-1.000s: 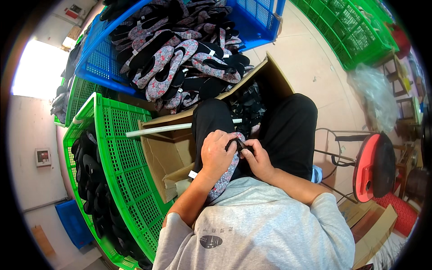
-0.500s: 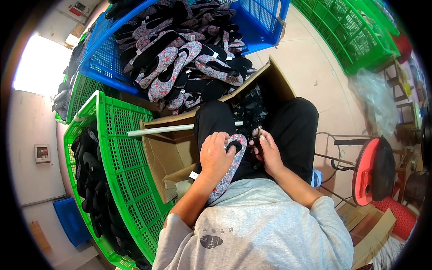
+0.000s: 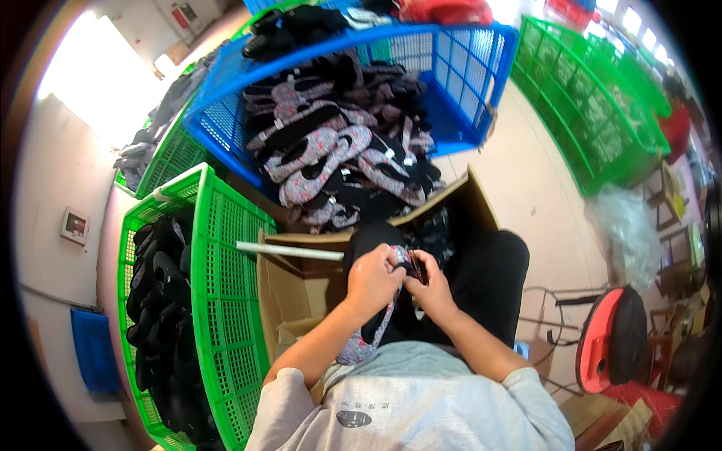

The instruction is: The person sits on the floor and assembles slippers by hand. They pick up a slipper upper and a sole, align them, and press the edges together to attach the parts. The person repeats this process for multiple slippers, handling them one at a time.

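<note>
A floral fabric slipper point(image 3: 355, 351) with a dark lining lies lengthwise over my lap, its near end against my grey shirt. My left hand point(image 3: 372, 284) is closed round its far end, thumb and fingers pinching the edge. My right hand point(image 3: 434, 292) is closed right beside it, fingertips meeting the slipper's far end and the left fingertips. A small dark metal tool, like thread snips point(image 3: 415, 264), shows only in part between the right fingers. The fingers hide most of the slipper's far end.
Ahead, a blue crate point(image 3: 470, 86) holds many floral slippers point(image 3: 308, 154). At left stands a green crate point(image 3: 233, 301) of black slippers point(image 3: 162, 293). An open cardboard box point(image 3: 282, 297), with a white bar point(image 3: 289, 250) across it, touches my knees. A red-and-black round stool point(image 3: 611, 338) stands right.
My right hand has come left to the slipper's far end, and my left hand has shifted its grip there. The slipper is turned more on edge. The view has tilted up.
</note>
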A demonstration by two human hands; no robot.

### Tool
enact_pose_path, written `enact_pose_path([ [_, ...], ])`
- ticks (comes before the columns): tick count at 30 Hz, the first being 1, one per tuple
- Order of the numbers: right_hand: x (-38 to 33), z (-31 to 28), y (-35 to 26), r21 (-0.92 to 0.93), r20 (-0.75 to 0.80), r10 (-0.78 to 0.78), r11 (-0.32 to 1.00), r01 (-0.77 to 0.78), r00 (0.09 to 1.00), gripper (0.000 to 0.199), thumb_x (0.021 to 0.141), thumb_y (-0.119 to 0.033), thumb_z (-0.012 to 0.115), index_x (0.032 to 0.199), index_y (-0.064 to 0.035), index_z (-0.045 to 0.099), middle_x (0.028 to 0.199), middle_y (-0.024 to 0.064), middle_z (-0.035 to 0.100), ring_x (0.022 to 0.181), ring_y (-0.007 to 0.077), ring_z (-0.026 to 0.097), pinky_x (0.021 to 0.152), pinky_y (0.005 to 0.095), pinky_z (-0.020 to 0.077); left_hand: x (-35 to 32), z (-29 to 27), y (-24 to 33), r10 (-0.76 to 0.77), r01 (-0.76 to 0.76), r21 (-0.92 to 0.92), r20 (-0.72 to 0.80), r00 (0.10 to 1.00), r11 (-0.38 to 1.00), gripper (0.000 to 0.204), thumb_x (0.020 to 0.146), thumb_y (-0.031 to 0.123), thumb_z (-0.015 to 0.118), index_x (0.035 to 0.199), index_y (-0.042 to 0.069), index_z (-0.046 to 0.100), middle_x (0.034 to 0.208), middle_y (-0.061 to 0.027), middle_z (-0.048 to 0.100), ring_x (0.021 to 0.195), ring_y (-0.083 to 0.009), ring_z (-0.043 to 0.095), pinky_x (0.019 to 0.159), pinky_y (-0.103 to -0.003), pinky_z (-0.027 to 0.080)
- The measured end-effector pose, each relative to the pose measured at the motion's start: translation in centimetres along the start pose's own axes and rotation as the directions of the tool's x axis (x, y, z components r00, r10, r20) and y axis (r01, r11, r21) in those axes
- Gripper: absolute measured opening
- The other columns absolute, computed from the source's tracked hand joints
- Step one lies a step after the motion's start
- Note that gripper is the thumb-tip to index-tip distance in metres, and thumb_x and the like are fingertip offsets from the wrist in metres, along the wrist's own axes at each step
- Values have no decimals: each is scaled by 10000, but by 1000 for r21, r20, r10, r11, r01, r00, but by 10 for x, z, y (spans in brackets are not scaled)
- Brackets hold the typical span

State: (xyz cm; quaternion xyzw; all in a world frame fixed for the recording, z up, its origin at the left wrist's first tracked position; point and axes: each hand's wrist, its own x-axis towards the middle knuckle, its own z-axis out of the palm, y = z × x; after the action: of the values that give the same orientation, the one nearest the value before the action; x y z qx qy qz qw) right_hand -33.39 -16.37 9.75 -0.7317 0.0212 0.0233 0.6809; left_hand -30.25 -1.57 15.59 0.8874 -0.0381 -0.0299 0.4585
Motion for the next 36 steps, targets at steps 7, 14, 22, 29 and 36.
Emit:
enact_pose_path([
  [7,37,2,-21,-212,-179,-193,965,154,965,543,783,-99,721,1280,-35,513,1159,184,664,1075,298,656,928,363,495,6,8,33,264,-250,104,-165,950,963,192,694,50,681,788,41,514,685,-141,566,705,-368,588,634,-489,453],
  [14,39,-11,-40,-262,-84,-150,957,123,985,478,774,84,587,1243,-9,565,1170,147,656,1087,222,626,959,322,468,3,9,31,551,-424,423,-243,798,801,298,661,22,653,957,22,615,963,-143,604,942,-341,565,799,-405,476],
  [22,45,-23,-18,-551,18,-232,809,203,972,377,767,15,612,1136,-58,623,1025,167,686,962,374,624,846,435,502,15,9,13,423,-340,604,6,906,721,291,697,93,629,974,6,650,934,-126,599,924,-294,567,816,-399,484],
  [29,37,-28,-25,-453,142,-306,826,336,941,298,704,61,609,990,-20,627,873,176,651,831,377,616,746,404,500,17,-7,-24,555,-546,403,107,825,735,261,686,44,610,942,-2,623,896,-146,563,898,-336,577,779,-426,496],
  [36,21,-46,-62,-172,522,-122,955,243,845,357,690,107,599,1018,-12,675,876,52,659,790,165,605,725,287,475,-18,-38,-7,269,-327,159,306,913,932,260,703,108,662,943,10,644,890,-187,646,868,-387,635,770,-460,504],
])
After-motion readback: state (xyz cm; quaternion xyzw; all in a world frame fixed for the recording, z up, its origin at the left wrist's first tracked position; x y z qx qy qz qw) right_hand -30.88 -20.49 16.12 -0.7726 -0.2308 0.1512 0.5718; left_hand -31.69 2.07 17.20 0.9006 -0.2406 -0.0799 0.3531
